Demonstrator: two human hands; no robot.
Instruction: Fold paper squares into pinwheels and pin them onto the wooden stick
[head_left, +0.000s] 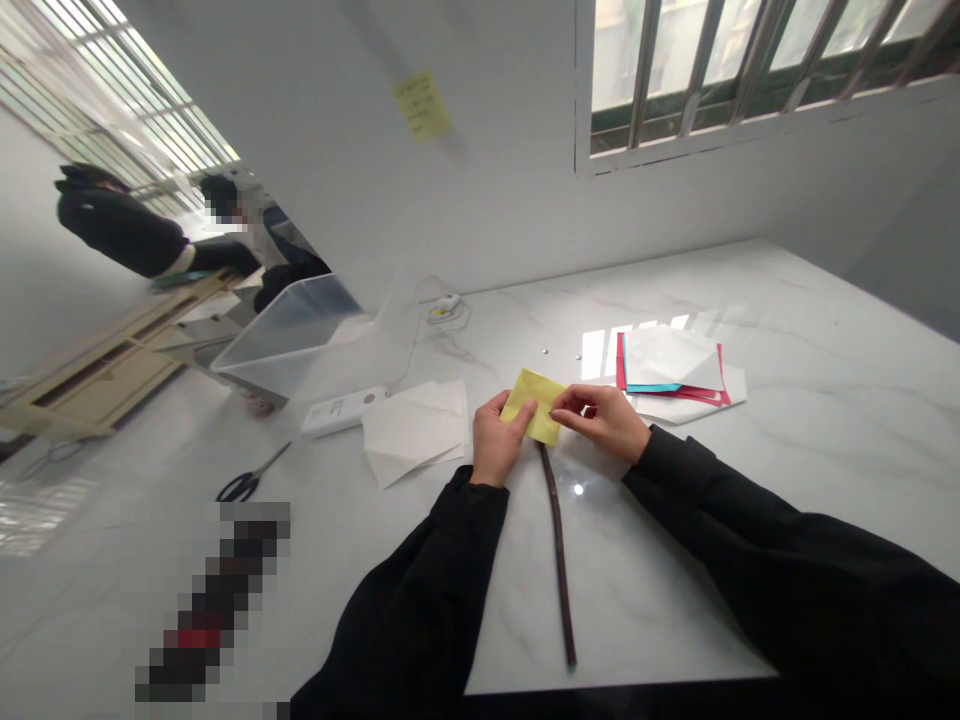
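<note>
1. Yellow paper (538, 388): lies inward of the table's (637, 620) near edge, gripped by the left hand (499, 440).
2. Right hand (604, 418): fingertips close together beside paper; hold indeterminable.
3. Stick (557, 530): ends near that edge.

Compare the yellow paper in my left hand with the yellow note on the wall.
The yellow paper is held by your left hand, while the yellow note is on the wall. The yellow note bears faint writing; the yellow paper's visible part shows none. Both are yellow.
</note>
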